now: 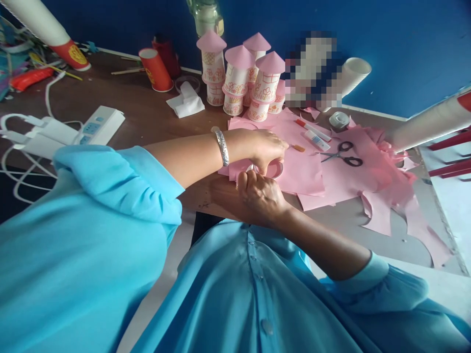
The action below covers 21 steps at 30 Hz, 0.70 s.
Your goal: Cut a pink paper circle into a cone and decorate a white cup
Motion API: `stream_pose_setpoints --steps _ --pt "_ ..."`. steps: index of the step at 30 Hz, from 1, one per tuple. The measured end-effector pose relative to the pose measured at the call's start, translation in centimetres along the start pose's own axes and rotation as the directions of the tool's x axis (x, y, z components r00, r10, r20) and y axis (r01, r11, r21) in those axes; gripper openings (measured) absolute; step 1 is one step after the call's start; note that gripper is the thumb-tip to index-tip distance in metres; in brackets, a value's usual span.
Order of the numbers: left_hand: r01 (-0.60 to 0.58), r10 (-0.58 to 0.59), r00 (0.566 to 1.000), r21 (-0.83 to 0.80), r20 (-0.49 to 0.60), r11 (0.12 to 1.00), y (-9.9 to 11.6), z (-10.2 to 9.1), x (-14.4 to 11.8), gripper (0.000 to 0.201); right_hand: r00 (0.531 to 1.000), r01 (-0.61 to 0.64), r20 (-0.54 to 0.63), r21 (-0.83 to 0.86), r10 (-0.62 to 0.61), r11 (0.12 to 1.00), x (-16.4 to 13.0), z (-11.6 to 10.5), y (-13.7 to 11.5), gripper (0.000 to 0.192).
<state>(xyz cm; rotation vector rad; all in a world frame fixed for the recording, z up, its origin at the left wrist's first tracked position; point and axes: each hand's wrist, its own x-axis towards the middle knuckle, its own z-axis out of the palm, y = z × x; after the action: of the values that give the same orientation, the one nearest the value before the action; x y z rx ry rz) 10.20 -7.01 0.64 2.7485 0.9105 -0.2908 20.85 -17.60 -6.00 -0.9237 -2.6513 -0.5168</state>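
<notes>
Far left on the brown table: a white power strip with plugs and looping white cables, an orange-red tool beyond it. Farther right, a red paper cup upright, a folded white tissue just near of it. At the far middle, a cluster of paper-cup towers topped with pink cones, patterned in pink and orange, standing against the blue wall.

Near the middle, both hands together over a small round clear ring lying on the pink paper sheets. Left hand, silver bangle on the wrist, curled down from the far side, fingertips closed narrowly on the ring's rim. Right hand coming from the near side, fingers bunched and bent toward the same ring; whether pinching it or only touching, cannot tell. Blue sleeves pushed up both forearms.

Right of the hands, a small orange-tipped stick on the paper, then two glue pens side by side, then black-handled scissors lying partly open. Just far of the scissors, a roll of clear tape. Beyond it, a white paper cup on its side. Far right, pink paper offcuts trailing toward the near edge.
</notes>
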Motion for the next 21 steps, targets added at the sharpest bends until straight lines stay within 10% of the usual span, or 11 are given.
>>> stream_pose_setpoints --steps 21 --pt "-0.021 0.021 1.0 -0.001 0.007 1.0 -0.6 0.1 -0.5 0.055 0.99 0.1 -0.117 0.208 -0.077 0.973 -5.5 -2.5 2.1 0.019"
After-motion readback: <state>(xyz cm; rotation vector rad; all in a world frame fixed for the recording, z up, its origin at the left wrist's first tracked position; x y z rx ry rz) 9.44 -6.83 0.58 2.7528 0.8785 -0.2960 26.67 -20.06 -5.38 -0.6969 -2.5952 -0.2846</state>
